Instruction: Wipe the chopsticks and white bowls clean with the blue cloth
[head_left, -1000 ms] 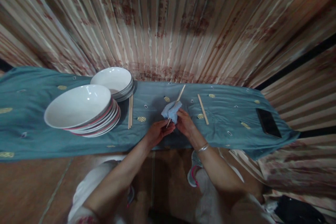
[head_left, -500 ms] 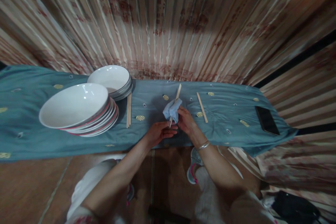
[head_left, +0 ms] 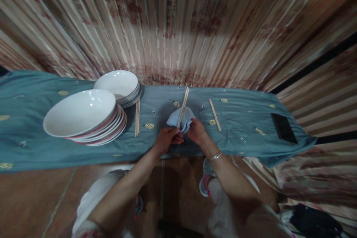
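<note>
My left hand (head_left: 167,139) pinches the near ends of a pair of wooden chopsticks (head_left: 183,107), which point up and away over the table. Behind and under the chopsticks spreads a light blue cloth (head_left: 174,117), its near edge bunched in the closed fingers of my right hand (head_left: 196,131). To the right of my hands, more chopsticks (head_left: 214,114) lie on the tablecloth. Several others (head_left: 137,118) rest to the left, beside the bowls.
A tall stack of white, red-rimmed bowls (head_left: 80,113) stands on the left of the teal-covered table (head_left: 245,119), with a smaller bowl stack (head_left: 117,83) behind it. A black phone (head_left: 284,128) lies near the right end. A pleated curtain (head_left: 173,26) hangs behind the table.
The cloth has opened out from around the chopsticks and now lies behind them. The chopsticks have shifted slightly left, with more of their length showing.
</note>
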Motion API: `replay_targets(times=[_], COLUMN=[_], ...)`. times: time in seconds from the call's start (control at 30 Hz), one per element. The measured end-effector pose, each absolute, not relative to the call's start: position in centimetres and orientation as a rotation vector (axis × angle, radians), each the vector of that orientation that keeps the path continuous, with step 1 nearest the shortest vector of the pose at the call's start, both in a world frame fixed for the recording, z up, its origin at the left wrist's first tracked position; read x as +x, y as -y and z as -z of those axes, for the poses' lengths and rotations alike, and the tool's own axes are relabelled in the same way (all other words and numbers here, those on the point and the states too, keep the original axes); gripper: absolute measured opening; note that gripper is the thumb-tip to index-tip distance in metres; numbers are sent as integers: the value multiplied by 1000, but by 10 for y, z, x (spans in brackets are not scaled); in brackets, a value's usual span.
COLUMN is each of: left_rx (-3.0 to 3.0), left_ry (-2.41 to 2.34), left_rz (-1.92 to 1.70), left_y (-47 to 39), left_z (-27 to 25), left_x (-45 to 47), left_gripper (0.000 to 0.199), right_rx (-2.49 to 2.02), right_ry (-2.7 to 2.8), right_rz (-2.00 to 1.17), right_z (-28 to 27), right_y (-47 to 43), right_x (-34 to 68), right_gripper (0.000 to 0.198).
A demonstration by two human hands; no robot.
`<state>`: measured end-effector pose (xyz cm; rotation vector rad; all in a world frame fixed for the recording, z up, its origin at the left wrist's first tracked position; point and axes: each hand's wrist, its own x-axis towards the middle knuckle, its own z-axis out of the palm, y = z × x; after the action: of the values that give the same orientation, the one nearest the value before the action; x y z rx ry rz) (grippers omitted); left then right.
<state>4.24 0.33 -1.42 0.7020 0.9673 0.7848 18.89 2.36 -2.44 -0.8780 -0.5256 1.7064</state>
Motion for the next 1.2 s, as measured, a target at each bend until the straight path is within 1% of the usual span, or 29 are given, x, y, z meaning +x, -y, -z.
replay_targets(times=[0.17,0.37,0.53,0.73,0.9,1.03,1.2], left_rx=[668,695,763,846,883,910,935], left_ry=[-978,-953,-985,-921,-874,-864,-856], left_rz=[-839,-874,-851,-801,-732,-679,-677], left_y=[-8,-10,-9,-4,4,10,11], left_z=[9,9,13,11,15,21,23], left_x=[40,38,39,41,45,49,50], left_gripper=[14,22,23,33,45,46,44], right_rx=[-878,-866,-940,-978,-994,-985,-976], right_ry=[480,688,844,763,681,615,569], right_rz=[-1738,-1700,-1641,-1532,-1433,-1367,-1359], right_z=[29,21,16,10,1,-2,-3], right_y=[-26,-19,-15,-21,-29,-35,-38], right_x=[194,182,176,187,206,220,225], right_gripper=[21,10,18,19,11,9,15])
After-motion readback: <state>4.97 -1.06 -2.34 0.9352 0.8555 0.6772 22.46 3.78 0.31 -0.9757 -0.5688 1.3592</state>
